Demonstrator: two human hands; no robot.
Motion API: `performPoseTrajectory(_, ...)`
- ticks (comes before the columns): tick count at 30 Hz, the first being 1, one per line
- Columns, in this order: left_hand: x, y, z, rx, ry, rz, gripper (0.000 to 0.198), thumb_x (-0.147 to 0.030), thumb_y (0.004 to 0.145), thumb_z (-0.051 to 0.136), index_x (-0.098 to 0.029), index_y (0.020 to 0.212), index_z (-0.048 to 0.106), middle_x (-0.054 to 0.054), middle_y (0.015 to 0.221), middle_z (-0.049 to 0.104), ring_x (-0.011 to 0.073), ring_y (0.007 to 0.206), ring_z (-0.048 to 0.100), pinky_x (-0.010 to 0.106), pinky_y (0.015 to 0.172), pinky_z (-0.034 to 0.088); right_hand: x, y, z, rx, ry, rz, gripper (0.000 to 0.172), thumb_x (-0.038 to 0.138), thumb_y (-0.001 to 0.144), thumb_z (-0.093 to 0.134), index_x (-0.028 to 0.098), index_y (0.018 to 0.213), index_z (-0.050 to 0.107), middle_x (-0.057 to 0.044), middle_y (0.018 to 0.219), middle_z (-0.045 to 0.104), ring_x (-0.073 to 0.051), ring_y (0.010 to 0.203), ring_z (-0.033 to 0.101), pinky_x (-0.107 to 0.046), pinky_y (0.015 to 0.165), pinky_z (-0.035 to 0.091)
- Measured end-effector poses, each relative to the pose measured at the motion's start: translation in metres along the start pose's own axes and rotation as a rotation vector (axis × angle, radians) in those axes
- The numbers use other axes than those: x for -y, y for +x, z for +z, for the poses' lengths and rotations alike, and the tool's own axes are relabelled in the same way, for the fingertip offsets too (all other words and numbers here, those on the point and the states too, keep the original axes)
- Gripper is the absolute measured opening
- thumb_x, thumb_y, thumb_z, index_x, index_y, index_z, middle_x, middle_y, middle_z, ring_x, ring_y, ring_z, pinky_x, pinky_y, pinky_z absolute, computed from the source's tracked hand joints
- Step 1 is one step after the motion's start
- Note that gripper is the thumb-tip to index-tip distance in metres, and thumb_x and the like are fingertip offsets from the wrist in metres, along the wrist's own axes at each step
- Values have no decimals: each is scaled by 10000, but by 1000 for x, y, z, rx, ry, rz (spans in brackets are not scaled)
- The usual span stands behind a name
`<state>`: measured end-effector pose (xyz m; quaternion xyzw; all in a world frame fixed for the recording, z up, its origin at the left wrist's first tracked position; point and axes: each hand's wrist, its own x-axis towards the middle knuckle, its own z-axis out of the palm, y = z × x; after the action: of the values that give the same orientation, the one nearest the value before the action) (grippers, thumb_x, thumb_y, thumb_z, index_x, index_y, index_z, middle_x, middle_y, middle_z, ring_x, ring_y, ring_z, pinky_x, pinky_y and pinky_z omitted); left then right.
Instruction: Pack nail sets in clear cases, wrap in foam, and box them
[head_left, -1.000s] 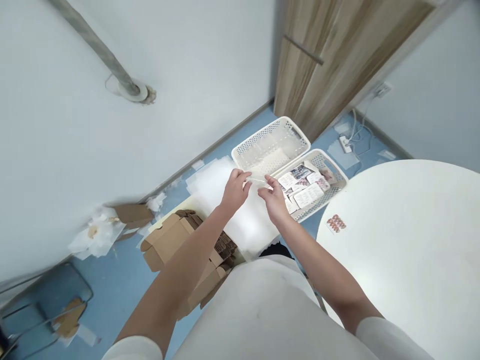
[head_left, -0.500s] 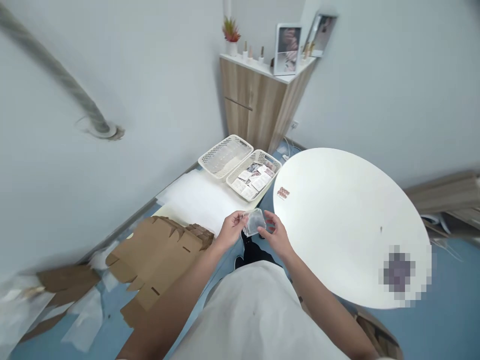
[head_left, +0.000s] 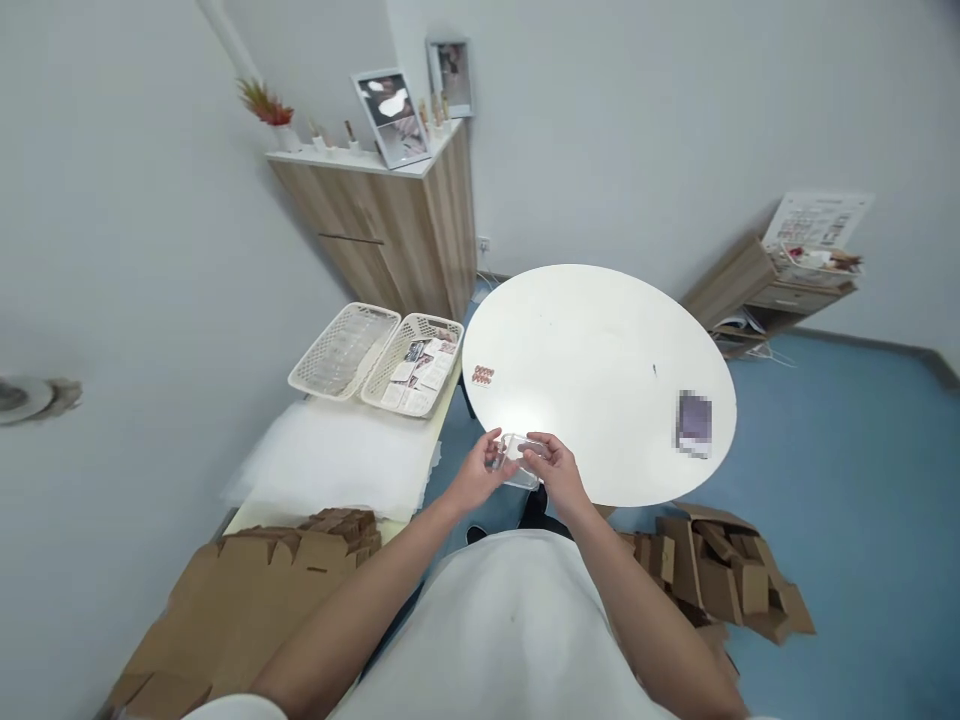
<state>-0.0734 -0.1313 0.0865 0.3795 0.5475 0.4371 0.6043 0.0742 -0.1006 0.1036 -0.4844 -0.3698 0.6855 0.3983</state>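
Observation:
In front of my body, close to the near edge of the round white table (head_left: 592, 400), a small clear plastic box (head_left: 517, 450) is held between both hands. My left hand (head_left: 476, 475) grips its left side with thumb and fingers. From the right, my right hand (head_left: 559, 475) has its thumb and fingers on the box. The box looks parted into two halves, one above the other, though glare blurs the detail. A small set of pinkish-brown oval pieces (head_left: 483, 375) lies at the table's left side.
Left stand two white baskets, one with clear plastic pieces (head_left: 295, 376), one with printed cards (head_left: 365, 390). White sheets (head_left: 322, 450) and flat cardboard (head_left: 247, 590) lie nearer. A wooden cabinet (head_left: 390, 235) stands behind; cardboard boxes (head_left: 720, 570) sit on the floor at right.
My view has turned right, towards the round table. The clear box, seemingly closed before, now appears tilted and parted between my hands. My right fingers have moved onto its upper part.

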Motion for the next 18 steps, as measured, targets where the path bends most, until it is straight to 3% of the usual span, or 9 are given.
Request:
performPoseTrajectory(3,10,4,26,190,-93,-126,692,-393,590,727,-188,1196,463,117,1105,574,222,1011,538,320,821,417,9,2,-18,-103,117,9,408,401,584,703,210,903,535,-44,907,631,-180,727,633,-356,729,477)
performPoseTrajectory(6,7,16,50,286,-81,-213,529,-446,657,660,-154,1086,560,120,1026,615,227,980,555,323,801,414,15,8,-36,-150,200,28,401,393,570,711,212,875,524,-39,911,627,-184,736,632,-329,678,477)
performPoseTrajectory(12,-18,56,85,132,-67,-96,428,-483,697,597,-172,990,610,81,965,641,192,888,572,279,722,424,25,25,-68,-178,250,-25,318,343,577,706,208,795,518,-13,802,636,-140,691,587,-278,638,446)
performPoseTrajectory(18,-16,82,108,-26,-77,-135,391,-484,694,590,-168,923,611,75,902,632,159,792,583,262,674,435,27,36,-100,-163,164,66,353,334,586,688,226,865,499,0,773,639,-153,702,598,-293,659,431)
